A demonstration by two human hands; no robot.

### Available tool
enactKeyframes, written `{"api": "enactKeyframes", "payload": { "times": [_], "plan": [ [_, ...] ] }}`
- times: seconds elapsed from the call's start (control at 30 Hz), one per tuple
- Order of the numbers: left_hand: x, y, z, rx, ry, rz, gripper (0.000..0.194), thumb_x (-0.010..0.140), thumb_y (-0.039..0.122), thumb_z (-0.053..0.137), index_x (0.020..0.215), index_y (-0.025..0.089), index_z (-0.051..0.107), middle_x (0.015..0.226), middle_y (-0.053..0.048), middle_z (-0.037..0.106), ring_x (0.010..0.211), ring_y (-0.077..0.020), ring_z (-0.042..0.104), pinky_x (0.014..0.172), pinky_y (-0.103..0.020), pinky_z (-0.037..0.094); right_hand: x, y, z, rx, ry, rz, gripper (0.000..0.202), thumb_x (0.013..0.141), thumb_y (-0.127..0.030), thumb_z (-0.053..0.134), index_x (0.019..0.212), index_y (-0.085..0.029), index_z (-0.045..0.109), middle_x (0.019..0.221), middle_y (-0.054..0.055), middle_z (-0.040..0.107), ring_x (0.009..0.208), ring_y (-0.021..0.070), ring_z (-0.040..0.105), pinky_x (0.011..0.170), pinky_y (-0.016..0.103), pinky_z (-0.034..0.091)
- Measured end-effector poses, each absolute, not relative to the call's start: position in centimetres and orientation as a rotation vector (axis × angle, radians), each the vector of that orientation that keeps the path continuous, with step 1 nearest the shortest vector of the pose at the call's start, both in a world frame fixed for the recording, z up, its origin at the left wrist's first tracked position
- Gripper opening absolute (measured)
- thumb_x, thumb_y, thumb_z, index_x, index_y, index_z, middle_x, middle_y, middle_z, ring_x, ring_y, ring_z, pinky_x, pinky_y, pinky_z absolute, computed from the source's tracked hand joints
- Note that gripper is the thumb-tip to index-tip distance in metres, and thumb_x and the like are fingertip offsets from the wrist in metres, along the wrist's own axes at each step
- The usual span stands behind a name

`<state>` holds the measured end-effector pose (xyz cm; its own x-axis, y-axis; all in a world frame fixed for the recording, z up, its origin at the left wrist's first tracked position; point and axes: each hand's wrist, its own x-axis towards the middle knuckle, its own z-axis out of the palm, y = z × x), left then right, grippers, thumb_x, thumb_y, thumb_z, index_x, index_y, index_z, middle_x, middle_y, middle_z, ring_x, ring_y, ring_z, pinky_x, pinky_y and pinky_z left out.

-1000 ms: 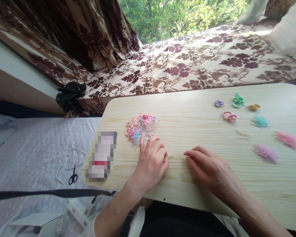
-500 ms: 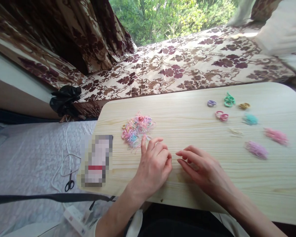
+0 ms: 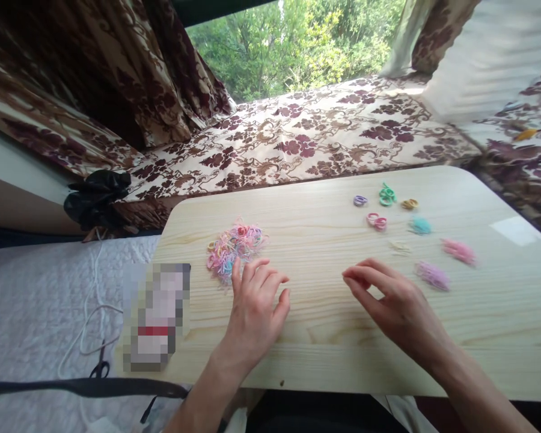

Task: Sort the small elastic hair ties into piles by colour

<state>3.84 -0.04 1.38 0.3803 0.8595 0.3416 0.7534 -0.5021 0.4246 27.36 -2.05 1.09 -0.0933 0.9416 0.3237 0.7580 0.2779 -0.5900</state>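
Note:
My left hand (image 3: 259, 304) hovers palm down at the near side of a mixed pile of small coloured elastic bands (image 3: 241, 237), its fingers spread and nothing seen in them. My right hand (image 3: 385, 294) is pinched, thumb against fingertips; whatever may be between them is too small to make out. Beyond it lie thicker hair ties in groups: purple (image 3: 360, 200), green (image 3: 387, 195), mustard (image 3: 409, 204) and pink-red (image 3: 377, 222). Closer in are heaps of thin bands: teal (image 3: 420, 225), pale yellow (image 3: 400, 247), pink (image 3: 458, 251) and lilac (image 3: 433, 276).
All this is on a light wooden table (image 3: 306, 240). A blurred-out flat object (image 3: 157, 319) lies at its left edge. Scissors (image 3: 100, 367) and a white cable (image 3: 83, 337) rest on the bedding. A flowered window seat (image 3: 293, 144) runs behind.
My hands have drawn apart: the left has opened its fingers beside the mixed pile, the right has moved toward the sorted heaps and closed into a pinch. The view has shifted.

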Motion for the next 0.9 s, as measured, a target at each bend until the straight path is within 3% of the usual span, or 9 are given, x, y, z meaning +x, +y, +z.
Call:
{"api": "enactKeyframes", "payload": {
  "times": [0.23,0.4,0.9],
  "plan": [
    [3.9,0.0,1.0,2.439,1.451,0.806,0.013,0.092,0.016,0.054,0.099,0.022,0.064,0.096,-0.003,0.072,0.118,-0.0262,0.056,0.116,-0.060,0.023,34.2,-0.6,2.3,-1.852,-1.738,0.070,0.020,0.091,-0.035,0.053,0.086,-0.023,0.068,0.087,0.004,0.069,0.072,0.0168,0.064,0.066,0.030,0.048],
    [3.9,-0.1,0.8,2.440,1.452,0.811,0.014,0.092,0.017,0.054,0.100,0.022,0.064,0.097,-0.003,0.072,0.118,-0.0268,0.057,0.116,-0.060,0.023,38.7,1.2,2.8,-2.157,-1.628,-0.074,0.020,0.085,-0.033,0.057,0.085,-0.020,0.073,0.089,0.007,0.070,0.069,0.0162,0.060,0.065,0.030,0.042],
    [3.4,-0.1,0.5,2.435,1.474,0.771,0.015,0.092,0.018,0.054,0.100,0.022,0.065,0.099,-0.004,0.072,0.117,-0.0268,0.057,0.116,-0.060,0.022,40.9,3.4,2.7,-2.410,-1.676,-0.010,0.025,0.086,-0.032,0.056,0.088,-0.019,0.078,0.099,0.011,0.072,0.068,0.0161,0.056,0.059,0.029,0.036]
  ]
}}
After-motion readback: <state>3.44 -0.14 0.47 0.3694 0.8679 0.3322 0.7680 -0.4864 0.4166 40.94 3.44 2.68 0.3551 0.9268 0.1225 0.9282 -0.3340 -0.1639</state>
